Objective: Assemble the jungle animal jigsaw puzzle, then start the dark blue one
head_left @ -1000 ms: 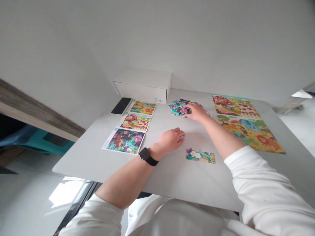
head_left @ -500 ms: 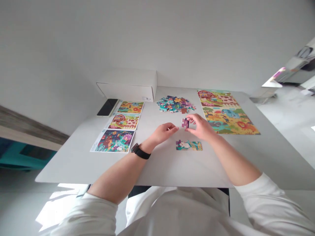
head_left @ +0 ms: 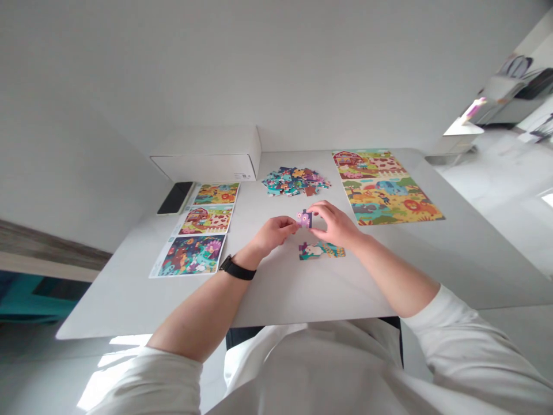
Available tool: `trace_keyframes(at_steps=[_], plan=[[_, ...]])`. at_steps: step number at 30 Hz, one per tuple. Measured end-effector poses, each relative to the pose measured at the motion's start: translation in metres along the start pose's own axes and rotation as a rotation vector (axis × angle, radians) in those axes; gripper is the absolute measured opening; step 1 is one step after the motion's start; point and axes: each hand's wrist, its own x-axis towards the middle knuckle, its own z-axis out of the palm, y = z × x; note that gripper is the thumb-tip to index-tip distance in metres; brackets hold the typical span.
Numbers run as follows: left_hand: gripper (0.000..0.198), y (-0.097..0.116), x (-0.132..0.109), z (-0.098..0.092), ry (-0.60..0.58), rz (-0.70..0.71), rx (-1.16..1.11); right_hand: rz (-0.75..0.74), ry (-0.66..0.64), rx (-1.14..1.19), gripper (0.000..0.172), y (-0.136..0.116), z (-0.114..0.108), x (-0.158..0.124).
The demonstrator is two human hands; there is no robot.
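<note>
A purple puzzle piece (head_left: 305, 219) with a dark right edge is held up between my two hands, above the tabletop. My right hand (head_left: 334, 223) grips it from the right, thumb below and fingers above. At its lower left corner, the thumb and forefinger of my left hand (head_left: 275, 233) pinch it. Just below the hands lies a short joined strip of puzzle pieces (head_left: 322, 251), showing a white animal and teal and orange patterns. Beyond the hands is a heap of loose puzzle pieces (head_left: 294, 181).
On the left lies a sheet with three small pictures (head_left: 192, 255), beside a black phone (head_left: 175, 197). A white box (head_left: 201, 167) stands against the wall. Two finished-looking puzzle pictures (head_left: 391, 199) lie at the right on the white table (head_left: 268, 300).
My left hand has come up to the puzzle piece and now pinches its corner. The piece has turned, showing its purple face more fully. The whole view has shifted slightly.
</note>
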Motion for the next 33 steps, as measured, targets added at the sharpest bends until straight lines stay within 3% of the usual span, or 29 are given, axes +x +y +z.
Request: trace_keyframes(at_steps=[9,21,28,33], plan=[[0.045,-0.001,-0.001,0.001,0.031,-0.001,-0.061,-0.022,0.043,0.056,0.042,0.005,-0.002,0.000],[0.047,-0.005,0.001,0.003,0.019,0.029,-0.011,-0.068,0.048,-0.009,0.042,0.003,-0.003,0.001],[0.056,-0.006,-0.001,0.001,0.039,0.115,0.149,-0.057,0.069,0.029,0.037,0.007,-0.005,0.002],[0.051,-0.005,-0.002,-0.003,0.069,0.193,0.307,0.009,0.044,0.068,0.029,0.021,-0.017,0.001]])
